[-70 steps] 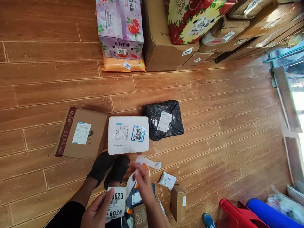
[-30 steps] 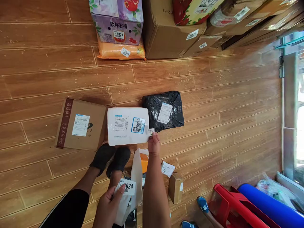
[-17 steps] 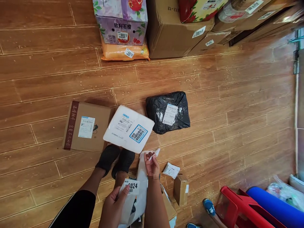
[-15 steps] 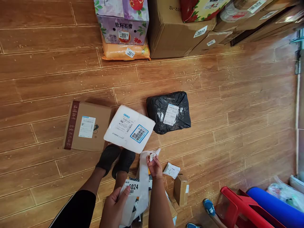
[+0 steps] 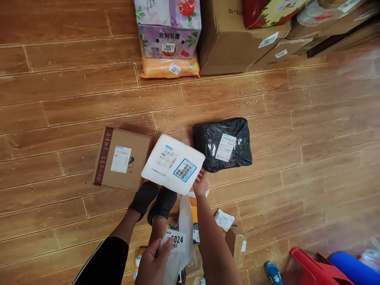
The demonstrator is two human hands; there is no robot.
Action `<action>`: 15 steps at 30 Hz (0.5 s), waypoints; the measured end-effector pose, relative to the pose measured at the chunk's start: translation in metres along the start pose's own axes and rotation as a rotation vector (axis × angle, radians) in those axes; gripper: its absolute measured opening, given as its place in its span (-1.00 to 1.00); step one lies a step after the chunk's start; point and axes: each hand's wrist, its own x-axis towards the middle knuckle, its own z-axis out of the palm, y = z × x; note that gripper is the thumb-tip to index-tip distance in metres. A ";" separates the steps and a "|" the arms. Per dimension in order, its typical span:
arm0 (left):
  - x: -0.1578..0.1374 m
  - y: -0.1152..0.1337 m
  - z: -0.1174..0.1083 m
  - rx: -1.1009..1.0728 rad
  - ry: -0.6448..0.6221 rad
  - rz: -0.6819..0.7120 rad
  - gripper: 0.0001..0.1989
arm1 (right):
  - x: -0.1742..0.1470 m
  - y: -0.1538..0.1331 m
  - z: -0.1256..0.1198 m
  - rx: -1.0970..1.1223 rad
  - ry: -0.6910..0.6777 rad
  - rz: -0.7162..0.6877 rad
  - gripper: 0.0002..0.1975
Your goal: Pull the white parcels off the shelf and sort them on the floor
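My left hand (image 5: 156,255) pinches a strip of white label stickers (image 5: 186,221) at the bottom, the printed label (image 5: 177,240) reading 6024 under my thumb. The strip trails upward past my right forearm. At the lower right edge of a white foam-like box (image 5: 162,168) is my right hand (image 5: 201,183), its fingers curled against the side. Whether a small label is between those fingers is hidden. To the box's right lies a black plastic-wrapped parcel (image 5: 242,144). A brown carton (image 5: 138,148) with a dark red stripe lies at its left.
My dark clogs (image 5: 164,204) stand just below the white box. Small parcels, including a white packet (image 5: 224,219) and brown box (image 5: 236,245), lie beside my right forearm. Stacked cartons (image 5: 219,47) line the top. A red stool (image 5: 314,265) and another person's shoe (image 5: 272,273) are lower right.
My right hand has moved up from the label strip, where it pinched a small label, to the white box's side. My left hand still holds the strip. The view has shifted slightly.
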 end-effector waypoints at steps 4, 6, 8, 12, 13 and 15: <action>0.006 -0.007 -0.005 -0.061 -0.023 0.007 -0.50 | -0.016 -0.004 0.005 0.088 0.016 0.097 -0.65; 0.009 -0.011 -0.007 -0.059 -0.018 0.018 -0.49 | -0.024 -0.011 0.010 0.135 -0.035 0.143 -0.66; 0.011 -0.012 -0.009 -0.059 -0.014 0.020 -0.48 | -0.032 -0.022 0.015 0.173 -0.076 0.174 -0.61; 0.011 0.000 -0.011 -0.064 0.042 0.076 -0.48 | -0.053 -0.050 0.010 0.158 -0.005 0.170 -0.44; 0.009 0.006 -0.011 -0.074 0.061 0.091 -0.47 | -0.060 -0.060 0.007 0.133 0.073 0.151 -0.46; 0.002 0.018 -0.011 -0.108 0.117 0.107 -0.42 | -0.079 -0.085 0.001 0.088 0.205 0.075 -0.56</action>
